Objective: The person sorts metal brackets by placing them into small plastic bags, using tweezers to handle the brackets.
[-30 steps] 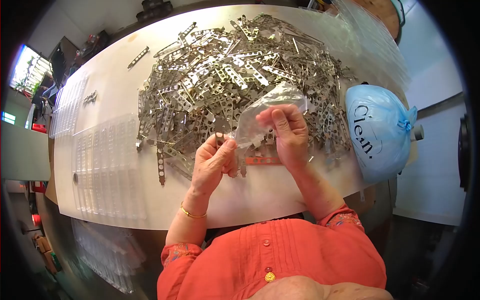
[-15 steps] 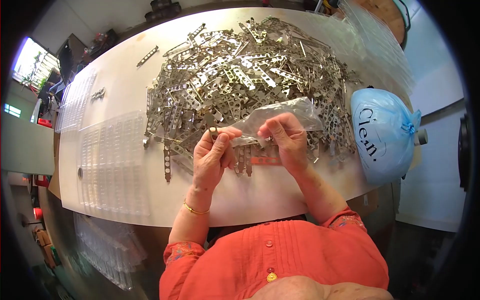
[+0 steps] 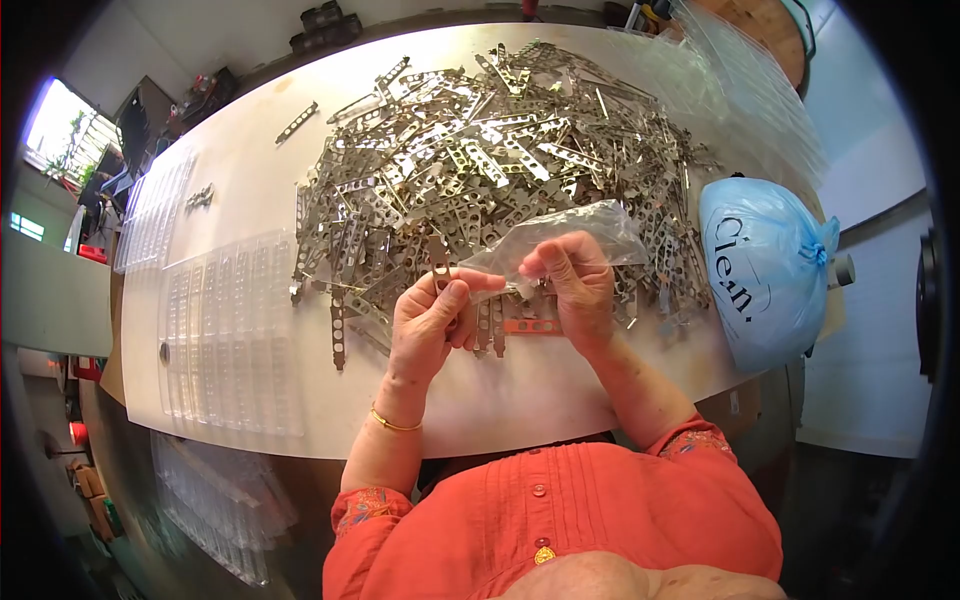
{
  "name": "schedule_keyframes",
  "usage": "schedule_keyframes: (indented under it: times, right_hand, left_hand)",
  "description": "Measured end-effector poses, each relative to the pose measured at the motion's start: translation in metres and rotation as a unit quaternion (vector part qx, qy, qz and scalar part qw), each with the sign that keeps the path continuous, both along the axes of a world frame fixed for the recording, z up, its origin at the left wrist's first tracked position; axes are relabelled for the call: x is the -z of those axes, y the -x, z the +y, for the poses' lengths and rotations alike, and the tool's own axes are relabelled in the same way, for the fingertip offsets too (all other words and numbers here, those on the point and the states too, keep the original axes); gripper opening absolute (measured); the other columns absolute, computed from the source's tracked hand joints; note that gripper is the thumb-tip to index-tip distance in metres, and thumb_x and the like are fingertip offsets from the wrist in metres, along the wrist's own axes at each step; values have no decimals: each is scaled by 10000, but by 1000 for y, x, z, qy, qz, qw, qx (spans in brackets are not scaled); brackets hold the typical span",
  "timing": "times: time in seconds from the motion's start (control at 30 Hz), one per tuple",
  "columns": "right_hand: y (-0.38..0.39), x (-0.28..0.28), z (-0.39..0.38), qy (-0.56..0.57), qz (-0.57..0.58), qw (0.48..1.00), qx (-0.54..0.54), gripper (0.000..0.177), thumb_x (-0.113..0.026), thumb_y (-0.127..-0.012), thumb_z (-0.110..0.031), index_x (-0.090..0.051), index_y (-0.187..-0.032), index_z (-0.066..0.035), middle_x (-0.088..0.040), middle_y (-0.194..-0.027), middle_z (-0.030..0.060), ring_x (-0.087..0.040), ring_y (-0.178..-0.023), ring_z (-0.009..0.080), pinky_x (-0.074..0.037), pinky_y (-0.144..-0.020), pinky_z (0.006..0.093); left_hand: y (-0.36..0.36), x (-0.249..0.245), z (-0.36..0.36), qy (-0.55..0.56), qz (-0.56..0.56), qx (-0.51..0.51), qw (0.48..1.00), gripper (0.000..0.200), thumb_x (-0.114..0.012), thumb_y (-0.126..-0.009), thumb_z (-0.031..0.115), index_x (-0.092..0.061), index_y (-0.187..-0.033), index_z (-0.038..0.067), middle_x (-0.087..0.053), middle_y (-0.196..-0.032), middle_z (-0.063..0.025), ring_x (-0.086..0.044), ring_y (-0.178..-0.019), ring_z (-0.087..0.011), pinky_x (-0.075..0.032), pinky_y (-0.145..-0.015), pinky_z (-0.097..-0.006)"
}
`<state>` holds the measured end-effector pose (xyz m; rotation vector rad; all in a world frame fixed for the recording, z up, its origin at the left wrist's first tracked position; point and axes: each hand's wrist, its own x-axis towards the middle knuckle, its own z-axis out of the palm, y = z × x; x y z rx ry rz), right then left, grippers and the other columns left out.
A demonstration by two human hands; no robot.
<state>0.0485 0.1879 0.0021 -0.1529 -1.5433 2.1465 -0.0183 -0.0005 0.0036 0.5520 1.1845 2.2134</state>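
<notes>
A flat metal bracket with round holes (image 3: 439, 258) stands upright between the thumb and fingers of my left hand (image 3: 428, 318). My right hand (image 3: 577, 290) is closed in a pinch just to the right; what its fingertips hold is too small to make out. Behind both hands lies a clear plastic bag (image 3: 600, 222), on the front of a large heap of metal brackets (image 3: 470, 150). An orange strip with holes (image 3: 532, 327) rests on the table beside my right hand.
On the white table (image 3: 380, 425), clear plastic trays (image 3: 225, 335) lie at the left, near a small cluster of parts (image 3: 200, 196). A tied blue bag (image 3: 765, 270) stands at the right. Clear plastic sheets (image 3: 745, 110) cover the back right corner.
My left hand has shifted slightly right with the bracket, its index finger now stretched nearer my right hand. My right hand has barely moved.
</notes>
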Motion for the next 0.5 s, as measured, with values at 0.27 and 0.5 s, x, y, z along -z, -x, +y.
schedule_keyframes:
  times: [0.27,0.5]
  right_hand:
    - [-3,0,-2,-32,-1,999,2,173,-637,-999,-219,-597,-981,-52,-681,-852,48,-651,-769,112,-530,-725,256]
    - [2,-4,9,-17,8,999,39,208,-633,-1001,-256,-591,-967,-55,-658,-806,42,-640,-701,114,-524,-666,250]
  left_hand:
    - [0,-3,0,3,-31,26,999,382,-494,-1052,162,-506,-1384,-28,-718,-1102,-211,-358,-400,-40,-401,-402,-213]
    - [1,-1,0,-8,-37,-5,999,404,-475,-1056,140,-455,-1428,-17,-711,-1122,-226,-363,-406,-32,-399,-403,-202]
